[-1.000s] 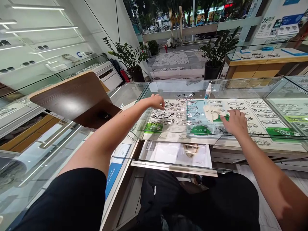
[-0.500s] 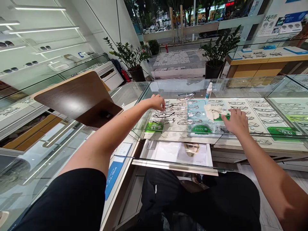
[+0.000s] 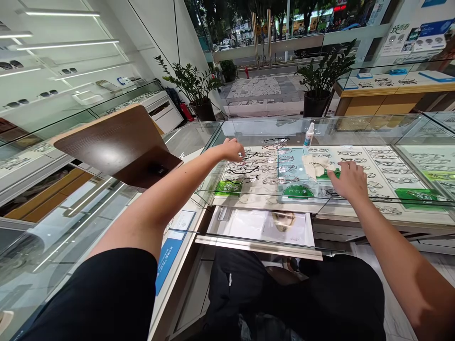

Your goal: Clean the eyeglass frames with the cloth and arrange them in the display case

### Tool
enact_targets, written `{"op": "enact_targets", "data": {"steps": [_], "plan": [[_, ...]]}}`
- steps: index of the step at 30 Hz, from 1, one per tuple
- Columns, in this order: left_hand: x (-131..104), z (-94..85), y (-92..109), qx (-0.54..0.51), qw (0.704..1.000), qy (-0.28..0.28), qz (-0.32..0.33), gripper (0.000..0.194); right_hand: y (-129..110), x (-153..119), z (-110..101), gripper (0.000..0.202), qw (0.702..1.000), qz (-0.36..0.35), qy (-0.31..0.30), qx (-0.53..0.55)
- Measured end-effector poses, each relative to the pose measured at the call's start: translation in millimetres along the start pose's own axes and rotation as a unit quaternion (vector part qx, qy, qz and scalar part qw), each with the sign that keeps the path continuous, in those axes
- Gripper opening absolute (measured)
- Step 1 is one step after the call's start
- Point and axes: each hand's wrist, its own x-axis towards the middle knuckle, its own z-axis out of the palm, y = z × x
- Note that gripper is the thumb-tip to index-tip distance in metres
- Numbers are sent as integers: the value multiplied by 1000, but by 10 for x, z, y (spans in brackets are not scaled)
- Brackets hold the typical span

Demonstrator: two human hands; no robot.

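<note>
My left hand (image 3: 233,150) is over the left end of the glass counter, fingers curled down beside a row of dark-framed glasses (image 3: 245,169); whatever its fingertips pinch, if anything, is too small to make out. On the right, my right hand (image 3: 350,180) rests palm down on the glass top with its fingers spread and nothing in it. A crumpled beige cloth (image 3: 314,166) lies just left of its thumb. Behind the cloth stands a white spray bottle (image 3: 309,134). More glasses (image 3: 350,153) show in rows around the hands.
An open drawer (image 3: 259,247) with papers juts out below the counter. A brown wooden board (image 3: 121,147) is beside my left arm. Two potted plants (image 3: 202,108) stand beyond the counter. At the far right is a wooden display table (image 3: 380,90).
</note>
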Motion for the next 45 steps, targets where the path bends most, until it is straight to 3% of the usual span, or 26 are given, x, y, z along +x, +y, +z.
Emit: {"op": "enact_targets", "data": {"steps": [23, 26, 31, 35, 37, 40, 41, 42, 45], "plan": [[-38, -13, 39, 6, 1000, 30, 5, 42, 5, 6, -2, 73, 1000, -1, 2, 0], [-120, -57, 64, 15, 999, 42, 6, 37, 7, 3, -15, 75, 1000, 1, -3, -3], [-520, -43, 132, 21, 989, 144, 7, 27, 34, 14, -6, 73, 1000, 0, 0, 2], [-1014, 245, 156, -21, 981, 192, -12, 25, 57, 0, -47, 68, 1000, 0, 15, 21], [-1250, 489, 124, -38, 977, 208, -35, 27, 24, -72, -157, 58, 995, -16, 82, 48], [-1515, 895, 40, -54, 971, 222, -70, 32, -187, -316, -428, 44, 965, -115, 216, 94], [-1573, 1016, 18, -64, 969, 227, -74, 36, -317, -433, -527, 40, 956, -171, 214, 104], [-1616, 1122, 4, -77, 966, 233, -76, 39, -478, -563, -619, 35, 947, -227, 191, 119], [-1675, 1327, 30, -117, 956, 254, -85, 38, -1099, -983, -788, 28, 918, -370, -26, 139]]}}
